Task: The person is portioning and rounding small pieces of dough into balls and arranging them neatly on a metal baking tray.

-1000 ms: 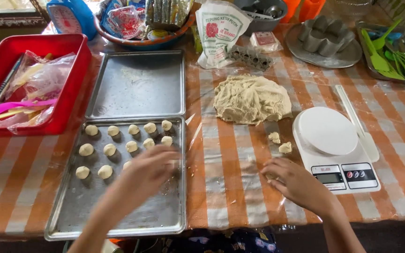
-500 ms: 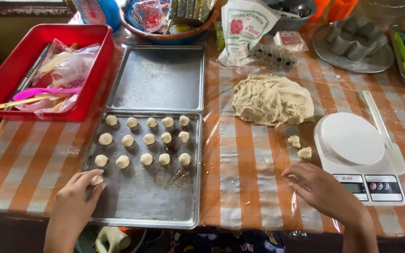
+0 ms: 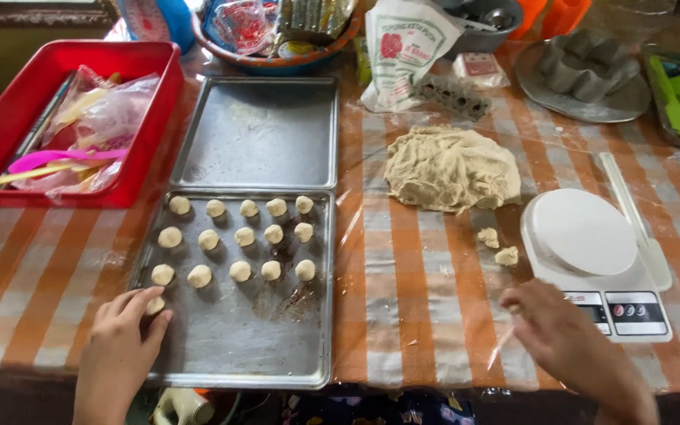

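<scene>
Striped tablecloth [image 3: 419, 299]: left hand [image 3: 123, 338] fingers touch pale (round) dough ball [image 3: 155, 305].

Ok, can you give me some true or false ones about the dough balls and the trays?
1. The left hand touches a dough ball at the near left of the tray of dough balls. True.
2. The far tray is full of dough balls. False: it holds none.
3. The big lump of dough sits on the white kitchen scale. False: it lies on the tablecloth beside it, and the scale's plate is bare.
4. Two small dough pieces lie between the lump and the right hand. True.
</scene>
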